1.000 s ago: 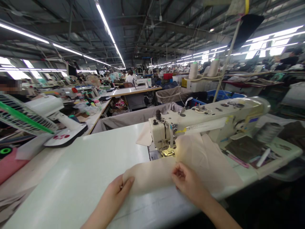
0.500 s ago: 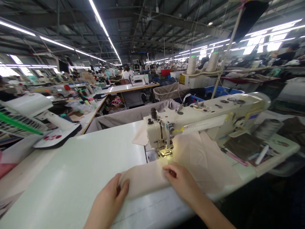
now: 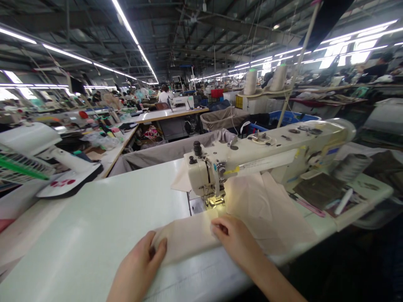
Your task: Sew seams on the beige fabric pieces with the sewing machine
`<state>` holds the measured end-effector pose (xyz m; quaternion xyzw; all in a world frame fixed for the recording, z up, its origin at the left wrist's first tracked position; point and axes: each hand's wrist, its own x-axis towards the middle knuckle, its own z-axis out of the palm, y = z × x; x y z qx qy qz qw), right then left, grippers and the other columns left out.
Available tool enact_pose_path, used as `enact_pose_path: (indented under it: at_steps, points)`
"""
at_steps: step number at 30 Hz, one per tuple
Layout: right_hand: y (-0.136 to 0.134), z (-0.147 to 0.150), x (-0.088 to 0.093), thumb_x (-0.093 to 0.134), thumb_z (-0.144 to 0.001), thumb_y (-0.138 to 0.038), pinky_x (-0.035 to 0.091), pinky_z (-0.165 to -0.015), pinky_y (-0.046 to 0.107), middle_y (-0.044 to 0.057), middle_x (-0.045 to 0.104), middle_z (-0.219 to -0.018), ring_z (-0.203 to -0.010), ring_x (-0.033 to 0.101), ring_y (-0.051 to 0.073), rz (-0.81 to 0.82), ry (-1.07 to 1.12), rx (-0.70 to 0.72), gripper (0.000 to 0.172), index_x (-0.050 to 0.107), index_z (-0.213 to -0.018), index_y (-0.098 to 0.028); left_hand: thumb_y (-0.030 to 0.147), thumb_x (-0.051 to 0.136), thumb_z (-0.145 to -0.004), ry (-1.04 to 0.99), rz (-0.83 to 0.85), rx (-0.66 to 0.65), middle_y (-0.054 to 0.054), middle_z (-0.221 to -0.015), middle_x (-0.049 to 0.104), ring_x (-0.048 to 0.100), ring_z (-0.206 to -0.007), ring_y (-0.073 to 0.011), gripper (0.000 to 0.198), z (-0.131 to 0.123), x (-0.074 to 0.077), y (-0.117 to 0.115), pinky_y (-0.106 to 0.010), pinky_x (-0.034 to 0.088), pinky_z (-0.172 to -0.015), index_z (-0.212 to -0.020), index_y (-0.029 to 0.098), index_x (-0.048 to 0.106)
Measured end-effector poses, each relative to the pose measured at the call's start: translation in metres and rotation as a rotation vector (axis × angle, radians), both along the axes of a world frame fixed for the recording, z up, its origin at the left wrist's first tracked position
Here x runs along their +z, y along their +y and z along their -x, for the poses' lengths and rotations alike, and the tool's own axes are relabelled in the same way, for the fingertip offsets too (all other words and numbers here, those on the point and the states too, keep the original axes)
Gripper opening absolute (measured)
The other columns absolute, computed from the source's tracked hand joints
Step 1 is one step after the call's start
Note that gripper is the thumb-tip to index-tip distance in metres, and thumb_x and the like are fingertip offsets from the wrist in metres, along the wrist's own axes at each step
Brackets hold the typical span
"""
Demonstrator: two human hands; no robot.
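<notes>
A beige fabric piece lies on the pale table and runs under the lit presser foot of a sewing machine. My left hand grips the fabric's left end between thumb and fingers. Close in front of the presser foot, my right hand pinches the fabric with its fingertips; the pinched edge itself is hidden by the fingers. More of the beige cloth spreads out to the right, beneath the machine arm.
On the right of the table lie pink-handled snips, a dark cloth piece and a grey thread cone. A white fan stands at the left. Behind the table is a grey cloth-lined bin.
The whole view has shifted slightly, so everything appears a little further left. Both hands keep their hold on the fabric, with no clear movement of it against the machine.
</notes>
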<state>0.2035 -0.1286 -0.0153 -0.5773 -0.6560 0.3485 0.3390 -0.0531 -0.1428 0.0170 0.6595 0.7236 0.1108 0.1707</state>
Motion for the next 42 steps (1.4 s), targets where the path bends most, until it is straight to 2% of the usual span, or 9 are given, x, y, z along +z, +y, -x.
enact_pose_path:
  at_steps: [17, 21, 24, 27, 33, 42]
  points:
    - [0.002, 0.0, 0.003, 0.061, -0.089, -0.013, 0.043, -0.074, 0.025, 0.004, 0.072, -0.086, -0.082, 0.066, 0.019, 0.008, -0.053, 0.004, 0.017, 0.076, -0.091, -0.019, 0.047, 0.039, -0.088, 0.018, -0.02, -0.013, -0.004, -0.069, 0.068, 0.066, -0.067, -0.0249, 0.028, 0.0, -0.001, 0.004, -0.031, 0.043, -0.062, -0.078, 0.025, 0.053]
    - [0.0, 0.003, 0.005, 0.056, -0.092, -0.013, 0.044, -0.073, 0.027, 0.004, 0.07, -0.084, -0.081, 0.066, 0.02, -0.036, -0.199, 0.012, 0.021, 0.075, -0.087, -0.02, 0.05, 0.04, -0.088, -0.009, -0.049, -0.017, -0.002, -0.065, 0.064, 0.063, -0.064, -0.0235, 0.029, 0.002, -0.003, 0.006, -0.031, 0.042, -0.062, -0.075, 0.025, 0.049]
    - [-0.003, 0.004, 0.001, 0.054, -0.096, -0.018, 0.044, -0.074, 0.029, 0.006, 0.067, -0.087, -0.084, 0.065, 0.022, -0.155, -0.374, 0.018, 0.022, 0.073, -0.084, -0.022, 0.052, 0.038, -0.09, -0.072, -0.125, 0.045, 0.001, -0.061, 0.058, 0.059, -0.06, -0.0212, 0.032, 0.004, -0.004, 0.009, -0.03, 0.04, -0.06, -0.072, 0.026, 0.044]
    - [-0.006, 0.001, -0.008, 0.052, -0.098, -0.022, 0.044, -0.074, 0.031, 0.006, 0.065, -0.087, -0.084, 0.064, 0.023, -0.236, -0.443, 0.042, 0.024, 0.072, -0.084, -0.023, 0.043, 0.04, -0.09, -0.099, -0.156, 0.091, 0.003, -0.059, 0.053, 0.054, -0.059, -0.0181, 0.028, 0.007, -0.007, 0.013, -0.028, 0.037, -0.059, -0.068, 0.025, 0.04]
    - [-0.004, -0.006, -0.023, 0.052, -0.097, -0.026, 0.044, -0.073, 0.034, 0.005, 0.066, -0.085, -0.08, 0.064, 0.023, -0.301, -0.41, 0.073, 0.024, 0.071, -0.082, -0.025, 0.029, 0.05, -0.083, -0.119, -0.11, 0.108, 0.006, -0.058, 0.048, 0.048, -0.059, -0.0144, 0.02, 0.008, -0.012, 0.016, -0.025, 0.032, -0.058, -0.066, 0.024, 0.041]
    - [-0.005, -0.008, -0.025, 0.051, -0.096, -0.031, 0.046, -0.073, 0.034, 0.004, 0.067, -0.085, -0.083, 0.067, 0.024, -0.318, -0.376, 0.064, 0.023, 0.073, -0.091, -0.026, 0.025, 0.05, -0.081, -0.148, -0.106, 0.079, 0.005, -0.059, 0.048, 0.046, -0.059, -0.014, 0.019, 0.009, -0.014, 0.013, -0.026, 0.03, -0.057, -0.065, 0.023, 0.041]
